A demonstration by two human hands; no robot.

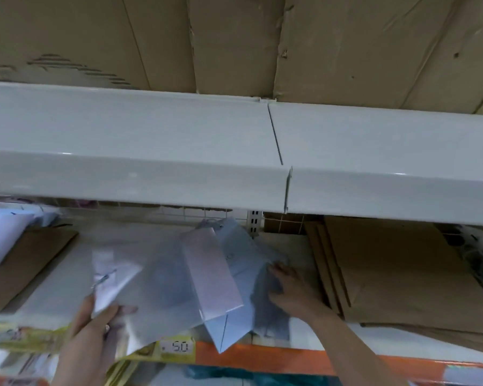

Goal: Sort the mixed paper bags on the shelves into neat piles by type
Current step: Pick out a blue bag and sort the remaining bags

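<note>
Head view, looking fwd and up at a shop shelf (304, 338); a loose fan of pale paper bags (207, 277) lies on the shelf btwn the two hands, blurred, so exact count can't be told; one pinkish bag (212, 268) sits on top, long axis running from back of shelf toward the front edge, tilted a bit right at the near end. Left hand (95, 321) grips the near-left corner of the fan, thumb on top, fingers under, so grasping the bags; right hand (290, 288) lies on the right side of the fan w/ fingers spread and fairly straight, pressing a greyish bag (262, 296) flat, not curled round it. Brown bags (388, 268) stacked flat just right of the right hand; another brown bag (25, 263) w/ white ones (3, 238) on it at far left. Judgement: sorting is partway; the pinkish bag is nearer the left hand's grip, and the brown pile lies rightward, so any brown-type bag would go via the right hand. Price tag (177, 347) on the shelf edge below.
</note>
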